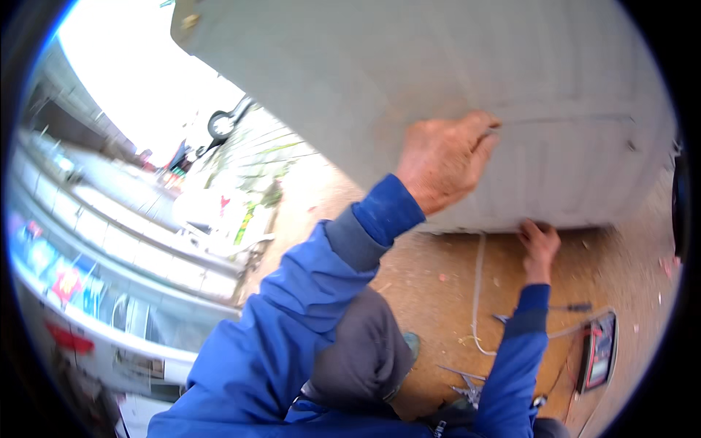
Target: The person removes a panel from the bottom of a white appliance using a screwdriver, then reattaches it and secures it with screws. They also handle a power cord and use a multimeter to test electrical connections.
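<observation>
A large pale grey metal cabinet with a ribbed side fills the upper part of the view, tilted toward me. Against its side my left hand is closed in a pinch, thumb against fingers. Something small may sit at the fingertips, but I cannot make it out. From there a thin dark line runs right across the side; whether it is a seam or a wire I cannot tell. Lower down, my right hand has its fingers curled on the cabinet's bottom edge, the fingertips partly hidden.
Below the cabinet a white cord hangs to the brown floor. Near my right forearm lie a screwdriver, pliers-like metal tools and a black-framed box with a cable. A glass-fronted counter stands left.
</observation>
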The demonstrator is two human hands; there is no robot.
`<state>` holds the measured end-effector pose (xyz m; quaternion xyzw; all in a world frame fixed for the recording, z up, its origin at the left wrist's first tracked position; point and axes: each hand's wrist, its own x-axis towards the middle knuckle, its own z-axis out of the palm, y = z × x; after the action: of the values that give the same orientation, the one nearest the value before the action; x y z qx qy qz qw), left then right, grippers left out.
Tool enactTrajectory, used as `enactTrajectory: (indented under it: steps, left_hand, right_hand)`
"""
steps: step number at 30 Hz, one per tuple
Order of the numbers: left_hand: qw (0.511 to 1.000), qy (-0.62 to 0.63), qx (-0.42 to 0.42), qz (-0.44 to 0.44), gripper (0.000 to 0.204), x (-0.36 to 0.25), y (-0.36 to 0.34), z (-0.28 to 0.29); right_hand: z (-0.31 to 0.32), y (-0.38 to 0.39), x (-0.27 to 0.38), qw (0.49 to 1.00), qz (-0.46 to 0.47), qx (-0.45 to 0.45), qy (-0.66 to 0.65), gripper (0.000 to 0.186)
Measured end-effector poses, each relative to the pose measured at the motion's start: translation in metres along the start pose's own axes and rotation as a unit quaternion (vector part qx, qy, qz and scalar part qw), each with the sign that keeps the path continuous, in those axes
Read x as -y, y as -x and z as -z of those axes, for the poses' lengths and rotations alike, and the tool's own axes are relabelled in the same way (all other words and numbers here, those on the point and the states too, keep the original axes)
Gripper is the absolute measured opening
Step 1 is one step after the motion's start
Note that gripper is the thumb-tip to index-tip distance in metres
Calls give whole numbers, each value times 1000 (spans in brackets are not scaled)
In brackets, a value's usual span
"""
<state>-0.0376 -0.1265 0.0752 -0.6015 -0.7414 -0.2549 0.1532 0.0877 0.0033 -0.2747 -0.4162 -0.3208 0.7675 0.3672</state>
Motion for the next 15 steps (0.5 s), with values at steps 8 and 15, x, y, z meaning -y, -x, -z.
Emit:
enactTrajectory:
  steps: [8, 15]
  left_hand:
    - [854, 20, -342, 391, 37, 135, 226, 348]
    - [674, -142, -638, 345, 42, 35, 393, 709]
  right_hand:
    - [11, -3, 13, 999, -44, 18, 22, 24]
    - [56, -59, -17, 997, -56, 45, -3, 48]
